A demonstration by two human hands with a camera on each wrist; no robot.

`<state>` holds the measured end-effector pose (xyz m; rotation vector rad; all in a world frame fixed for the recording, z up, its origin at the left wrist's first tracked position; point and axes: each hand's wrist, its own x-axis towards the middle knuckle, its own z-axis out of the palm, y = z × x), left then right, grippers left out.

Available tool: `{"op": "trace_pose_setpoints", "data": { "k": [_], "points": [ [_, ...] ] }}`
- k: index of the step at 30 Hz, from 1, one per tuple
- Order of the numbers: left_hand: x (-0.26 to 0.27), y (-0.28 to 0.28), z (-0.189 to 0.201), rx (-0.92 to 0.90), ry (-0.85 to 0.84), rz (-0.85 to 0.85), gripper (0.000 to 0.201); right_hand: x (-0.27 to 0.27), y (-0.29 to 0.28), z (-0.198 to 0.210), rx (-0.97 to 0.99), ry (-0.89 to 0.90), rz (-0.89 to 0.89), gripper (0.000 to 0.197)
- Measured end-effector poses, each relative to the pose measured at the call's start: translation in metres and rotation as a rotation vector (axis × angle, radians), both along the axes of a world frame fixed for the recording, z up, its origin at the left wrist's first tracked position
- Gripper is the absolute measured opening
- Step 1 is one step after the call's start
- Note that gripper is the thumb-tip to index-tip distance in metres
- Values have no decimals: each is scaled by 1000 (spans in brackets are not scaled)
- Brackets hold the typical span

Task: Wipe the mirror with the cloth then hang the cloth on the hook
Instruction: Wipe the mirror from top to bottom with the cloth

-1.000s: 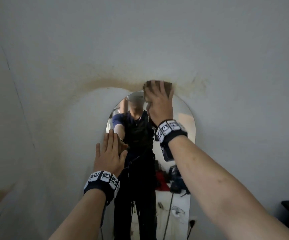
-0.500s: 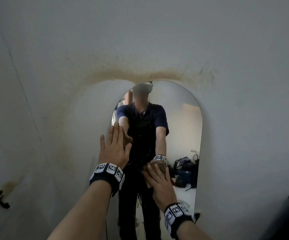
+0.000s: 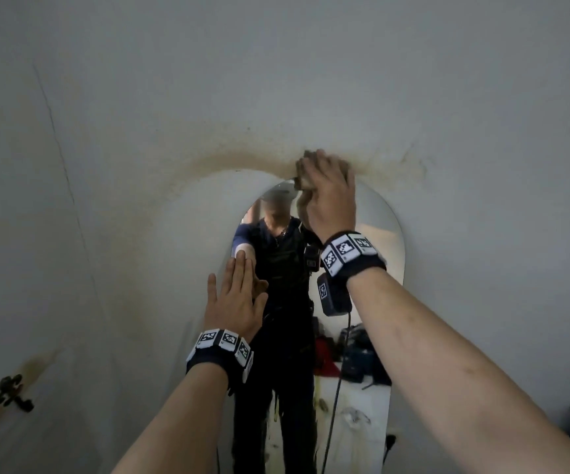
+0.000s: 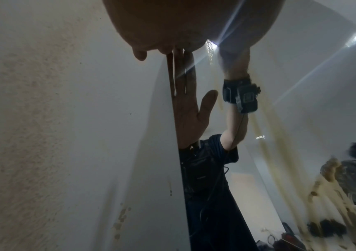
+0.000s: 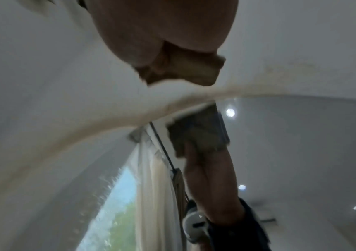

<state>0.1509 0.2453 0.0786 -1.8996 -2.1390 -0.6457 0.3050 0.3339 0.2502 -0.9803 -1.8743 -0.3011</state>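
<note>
Cloth pressed at the top of the mirror

The right hand (image 3: 328, 196) grips the bunched brown cloth (image 3: 305, 172) against the arched top edge of the mirror (image 3: 379, 241). The left hand (image 3: 237, 299) lies flat, fingers straight, on the mirror's left edge, holding nothing. The hook (image 3: 11, 393) sits on the wall, low at left.

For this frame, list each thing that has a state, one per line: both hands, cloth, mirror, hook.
right hand: grips the bunched cloth at the mirror's top edge
cloth: crumpled, pressed against the top of the mirror
left hand: flat, fingers straight, resting on the mirror's left edge
mirror: upright against the wall, arched top
hook: on the wall at lower left, nothing hanging on it
</note>
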Motion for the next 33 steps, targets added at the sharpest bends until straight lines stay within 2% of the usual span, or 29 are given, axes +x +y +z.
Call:
{"op": "trace_pose_setpoints", "data": {
  "k": [3,5,8,14,16,18,20,22,25,27,28,30,33],
  "points": [
    [-3,1,-2,16,18,-9,78,-13,16,-42,-37,-223,-81,64],
    [-4,4,-5,30,19,-20,76,-14,12,-83,-1,-250,-53,72],
    [-6,7,-7,26,16,-23,73,-8,-4,-146,7,-284,37,71],
    [-10,8,-7,14,39,-17,67,5,-41,-264,-86,-344,166,76],
    [-11,7,-7,33,33,-27,67,8,-55,-293,-115,-379,210,75],
    [-11,5,-7,20,36,-31,69,11,-69,-304,-113,-376,244,63],
    [-12,3,-6,12,39,-40,69,12,-77,-288,-119,-253,281,56],
    [-13,1,-5,8,34,-52,70,12,-76,-248,-143,-15,327,55],
    [-15,-3,-3,13,15,-66,74,7,-64,-156,-133,309,317,57],
    [-16,-5,-2,12,11,-56,77,-1,-49,-94,-23,418,295,48],
    [-18,-5,-2,3,11,-52,78,-7,-39,-66,45,419,259,47],
    [-22,-5,-2,-19,21,-57,79,-24,-21,-25,94,284,119,56],
    [-28,-4,-3,-12,51,-67,78,-50,8,-29,19,-51,-38,71]
  ]
}}
